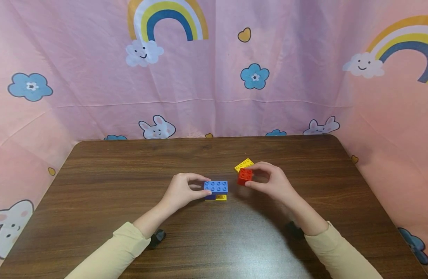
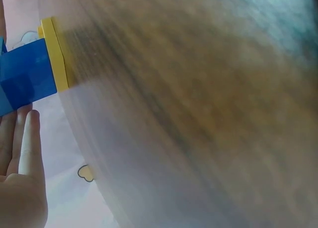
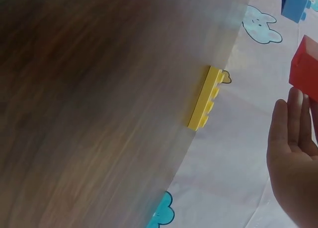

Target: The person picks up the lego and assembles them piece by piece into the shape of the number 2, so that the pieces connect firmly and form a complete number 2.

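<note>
My left hand (image 1: pixel 180 192) grips a small stack of toy building bricks between thumb and fingers. On top of the stack is a light blue brick (image 1: pixel 216 186), with a darker blue brick (image 2: pixel 30 71) under its left part and a thin yellow plate (image 1: pixel 221 197) at the bottom. To the right, my right hand (image 1: pixel 273 182) pinches a red brick (image 1: pixel 245 176), held above the table and apart from the stack. Just behind the red brick, a second yellow plate (image 3: pixel 204 100) lies on the table, studs up and partly covered by the fingers in the head view.
The brown wooden table (image 1: pixel 130 162) carries the bricks. A pink curtain (image 1: pixel 200 85) with rainbows, flowers and rabbits hangs around its back and sides. Dark wrist devices show below the left wrist (image 1: pixel 157 238) and right wrist (image 1: pixel 295 229).
</note>
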